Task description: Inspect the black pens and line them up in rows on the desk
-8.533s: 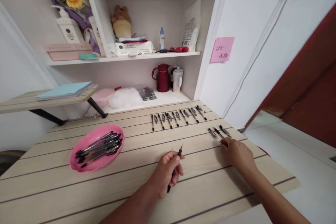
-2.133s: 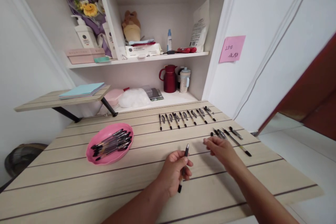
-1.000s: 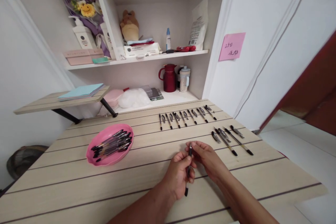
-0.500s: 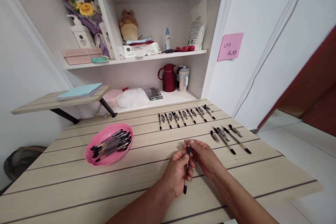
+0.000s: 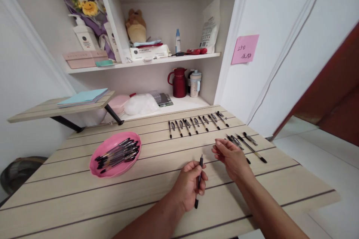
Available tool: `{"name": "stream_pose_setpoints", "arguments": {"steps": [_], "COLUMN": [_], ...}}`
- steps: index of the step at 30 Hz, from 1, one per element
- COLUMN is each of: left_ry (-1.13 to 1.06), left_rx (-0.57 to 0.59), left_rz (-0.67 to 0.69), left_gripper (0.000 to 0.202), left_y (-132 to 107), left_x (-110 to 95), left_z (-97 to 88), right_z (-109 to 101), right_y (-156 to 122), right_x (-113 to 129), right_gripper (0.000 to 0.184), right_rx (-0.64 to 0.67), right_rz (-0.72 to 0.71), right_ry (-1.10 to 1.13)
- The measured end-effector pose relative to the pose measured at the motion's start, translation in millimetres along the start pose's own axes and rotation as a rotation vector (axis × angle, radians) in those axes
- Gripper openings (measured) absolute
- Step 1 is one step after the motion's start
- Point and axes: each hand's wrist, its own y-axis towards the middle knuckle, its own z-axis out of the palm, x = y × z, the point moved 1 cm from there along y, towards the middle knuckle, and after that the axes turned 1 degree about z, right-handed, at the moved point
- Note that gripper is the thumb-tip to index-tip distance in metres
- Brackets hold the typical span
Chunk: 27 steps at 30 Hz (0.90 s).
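My left hand (image 5: 191, 181) is wrapped round a black gel pen (image 5: 199, 173). The pen is uncapped, its tip pointing away from me and its black end near the table's front. Off to the right, my right hand (image 5: 231, 157) hangs over the table with thumb and fingers pinched together. Whatever it may hold is too small to make out. Just beyond that hand lie uncapped pens (image 5: 254, 149) and loose black clip caps (image 5: 250, 139), partly hidden by it.
A pink bowl (image 5: 94, 168) of several pens stands on the left of the striped table (image 5: 112, 201). Toward the back, a row of pens (image 5: 178, 128) with caps between them lies across the boards. Behind are a red jug (image 5: 179, 84) and a raised wooden shelf (image 5: 50, 110).
My right hand has left the pen's tip and moved right, toward the uncapped pens and caps. My left hand keeps the pen in nearly the same place.
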Motion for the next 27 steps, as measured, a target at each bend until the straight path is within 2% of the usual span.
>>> {"name": "stream_pose_setpoints", "arguments": {"steps": [6,9,13,16,19,27], "left_ry": [-0.011,-0.01,-0.002,0.005,0.01,0.025], "left_rx": [-0.009,0.006,0.008,0.009,0.009,0.001], "left_rz": [-0.002,0.002,0.001,-0.003,-0.001,0.006], "left_gripper": [0.023,0.025,0.026,0.025,0.025,0.025], "left_y": [-0.8,-0.6,-0.1,0.1,0.1,-1.4], "left_x": [-1.4,-1.8,-1.9,-2.0,-2.1,-3.3], "left_z": [1.1,1.9,1.4,0.7,0.5,2.3], "right_z": [-65.8,-86.9,-84.3,-73.5,-67.4,-64.1], "right_y": [15.2,17.8,15.9,14.4,15.8,24.9], "right_x": [11.6,20.3,28.8,27.4,23.0,16.9], "right_gripper": [0.035,0.032,0.022,0.021,0.021,0.025], "right_rx": [-0.106,-0.156,-0.197,-0.173,-0.127,-0.123], "right_rz": [-0.078,-0.141,-0.329,-0.396,-0.406,-0.329], "right_ry": [-0.219,-0.591,-1.314,-1.632,-1.739,-1.802]}}
